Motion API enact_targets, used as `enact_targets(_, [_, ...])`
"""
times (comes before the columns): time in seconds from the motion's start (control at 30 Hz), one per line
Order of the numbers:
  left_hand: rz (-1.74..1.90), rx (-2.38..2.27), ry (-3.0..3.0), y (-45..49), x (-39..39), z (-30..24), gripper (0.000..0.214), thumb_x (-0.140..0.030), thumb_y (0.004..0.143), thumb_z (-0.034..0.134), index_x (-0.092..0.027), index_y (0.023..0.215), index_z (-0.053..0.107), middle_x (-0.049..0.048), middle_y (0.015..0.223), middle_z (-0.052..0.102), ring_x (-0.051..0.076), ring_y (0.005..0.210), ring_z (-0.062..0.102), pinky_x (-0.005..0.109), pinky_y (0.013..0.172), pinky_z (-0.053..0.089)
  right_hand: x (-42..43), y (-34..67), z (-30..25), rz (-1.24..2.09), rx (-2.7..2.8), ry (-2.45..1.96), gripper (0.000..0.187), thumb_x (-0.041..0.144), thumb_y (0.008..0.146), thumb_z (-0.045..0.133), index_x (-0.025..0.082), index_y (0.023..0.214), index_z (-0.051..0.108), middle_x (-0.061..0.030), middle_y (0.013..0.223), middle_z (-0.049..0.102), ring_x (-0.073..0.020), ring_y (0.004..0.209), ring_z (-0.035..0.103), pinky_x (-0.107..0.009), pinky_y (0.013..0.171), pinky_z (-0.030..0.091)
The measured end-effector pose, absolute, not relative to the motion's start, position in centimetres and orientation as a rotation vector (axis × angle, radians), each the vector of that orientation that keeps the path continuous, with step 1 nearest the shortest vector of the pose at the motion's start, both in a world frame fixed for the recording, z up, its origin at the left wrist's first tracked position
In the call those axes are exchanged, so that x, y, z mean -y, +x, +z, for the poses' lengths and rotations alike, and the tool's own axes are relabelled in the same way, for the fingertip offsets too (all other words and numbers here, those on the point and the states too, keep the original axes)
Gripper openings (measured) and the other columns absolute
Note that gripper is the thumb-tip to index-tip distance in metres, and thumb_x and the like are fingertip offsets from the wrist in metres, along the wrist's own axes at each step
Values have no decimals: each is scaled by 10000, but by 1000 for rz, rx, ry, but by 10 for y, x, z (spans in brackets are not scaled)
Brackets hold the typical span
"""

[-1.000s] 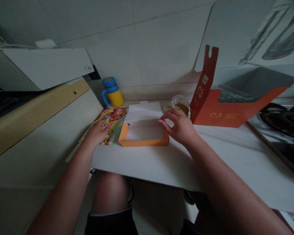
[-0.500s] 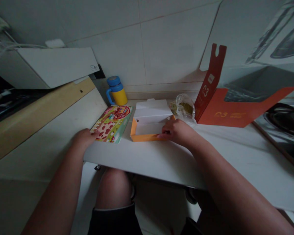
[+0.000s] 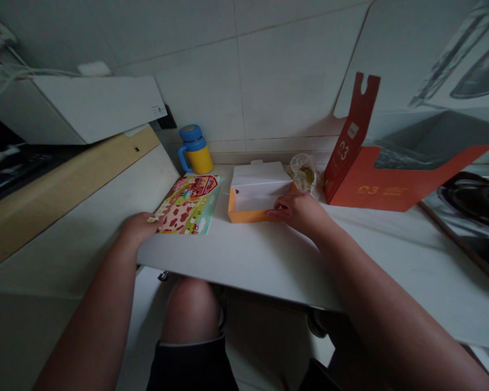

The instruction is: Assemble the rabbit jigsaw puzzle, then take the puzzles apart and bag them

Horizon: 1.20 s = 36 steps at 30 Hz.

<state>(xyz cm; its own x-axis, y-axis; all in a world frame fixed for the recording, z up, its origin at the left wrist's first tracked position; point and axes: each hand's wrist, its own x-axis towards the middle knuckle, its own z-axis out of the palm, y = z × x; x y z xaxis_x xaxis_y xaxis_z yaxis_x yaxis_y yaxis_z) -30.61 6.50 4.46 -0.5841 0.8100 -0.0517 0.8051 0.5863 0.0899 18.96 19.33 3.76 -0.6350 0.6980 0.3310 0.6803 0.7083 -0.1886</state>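
Note:
At the lower left corner of a colourful picture booklet [image 3: 185,208], my left hand [image 3: 138,228] pinches its edge, the thumb on top. The booklet lies flat, printed with a cow-patch pattern and a red badge. My right hand [image 3: 299,210] grips the front right corner of an orange box [image 3: 250,216], its thumb along the front wall. This box is white inside, stands on the white table and has its lid folded back. Nothing shows in the visible part of its inside. A crumpled clear plastic bag [image 3: 303,171] with something yellow-green in it sits just behind my right hand.
A blue and yellow mug [image 3: 199,155] stands against the tiled wall behind the booklet. To the right is a large open orange-red carton [image 3: 375,187] with plastic inside. A wooden-edged panel [image 3: 106,174] slopes along the left. Dark cookware [image 3: 472,195] is at far right.
The orange box has slid away from me and slightly right, with my right hand on it. Its back right corner now meets the plastic bag's side. My left hand stays at the booklet.

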Motion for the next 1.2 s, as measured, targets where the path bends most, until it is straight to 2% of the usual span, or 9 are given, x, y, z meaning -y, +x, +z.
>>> enact_targets(0.23, [60,-2716,1271,-295,-59,47,600,-589,904,615,-143,1282,750,169,1179,802,326,968,762,331,716,515,-200,194,29,12,2470,-1002,366,530,1011,671,191,1001,810,-122,985,769,-278,963,652,-390,914,468])
enact_targets(0.47, [16,-2646,1498,-266,-38,37,606,-614,954,492,-143,1232,753,177,1185,805,335,1034,760,350,792,546,-210,204,23,-19,2425,-1078,352,505,1029,638,202,1017,818,-125,1034,772,-309,1012,648,-424,963,457])
enact_targets(0.6, [4,-2689,1639,-254,-26,26,671,-610,980,431,-90,1275,734,227,1234,769,355,1146,724,393,955,562,-207,201,21,-34,2485,-1035,343,464,1055,596,202,1039,818,-126,1032,781,-304,1016,662,-428,982,460])
enact_targets(0.77, [-65,-2738,1854,-247,-15,15,689,-558,1019,364,-39,1227,767,265,1099,749,395,1191,672,472,1084,526,-201,192,19,-28,2501,-980,323,461,1053,603,213,1066,809,-112,1008,771,-302,1016,658,-439,991,473])
enact_targets(0.83, [-13,-2779,1870,-246,-12,11,699,-554,1025,364,-33,1294,744,284,1216,727,407,1260,644,508,1125,502,-198,191,21,-47,2462,-958,337,456,1066,577,205,1067,803,-116,1024,753,-296,1019,648,-443,998,478])
enact_targets(0.9, [47,-2801,1897,-245,-9,5,720,-544,1036,342,-23,1392,690,307,1452,631,423,1401,564,555,1182,452,-196,190,24,-110,2366,-983,372,443,1089,517,194,1084,793,-133,1082,730,-297,1039,630,-454,1001,481])
enact_targets(1.0, [95,-2690,1943,-245,-7,-4,734,-499,1060,282,-32,1565,536,262,1723,373,410,1584,383,619,1260,344,-195,195,29,-266,2151,-1122,399,403,1102,447,182,1119,780,-165,1148,700,-320,1091,599,-492,1017,473])
enact_targets(1.1, [106,-2511,1957,-245,-4,-10,747,-492,1076,257,-66,1681,357,206,1775,273,363,1652,274,639,1305,254,-197,205,29,-372,1964,-1316,373,330,1071,455,178,1173,779,-201,1203,680,-353,1135,587,-522,1020,470])
enact_targets(1.2, [106,-2451,1959,-246,-2,-13,768,-501,1081,263,-62,1711,276,201,1781,235,340,1672,225,627,1326,215,-206,218,23,-327,1975,-1493,400,274,1039,460,173,1263,776,-227,1285,669,-372,1192,596,-519,1017,487])
